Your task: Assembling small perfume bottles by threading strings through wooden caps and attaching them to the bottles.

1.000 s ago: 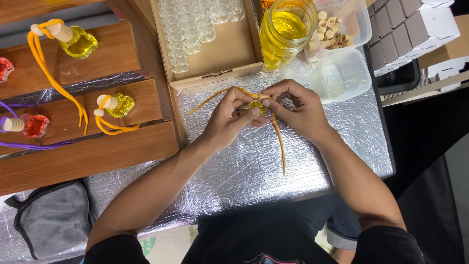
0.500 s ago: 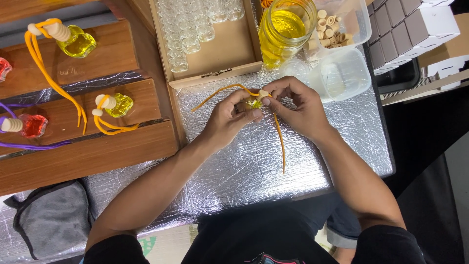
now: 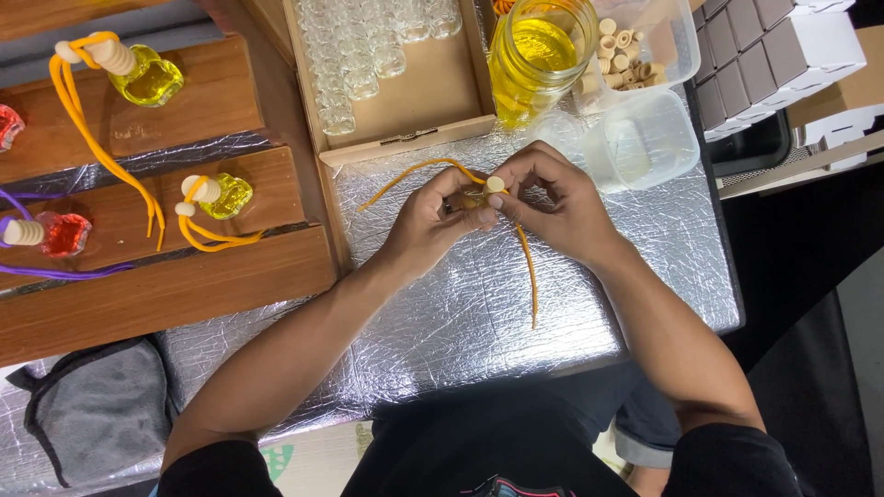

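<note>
Hands meet at the centre of a foil-covered table. The left hand is closed around a small glass bottle, most of which is hidden by the fingers; the right hand pinches a pale wooden bead at the bottle's top between thumb and forefinger. An orange cord runs through the grip: one end arcs left over the foil toward a wooden box, the other hangs down toward the table's near edge. The wooden box, just beyond the hands, holds rows of empty clear bottles. Right of it stands a glass jar of yellow liquid, beside a clear tub of wooden caps and an empty plastic container. Small white cartons are stacked at far right. Stepped wooden shelves at left carry finished bottles: two yellow ones with orange cords and a red one with a purple cord. A grey cloth bag lies at lower left.
</note>
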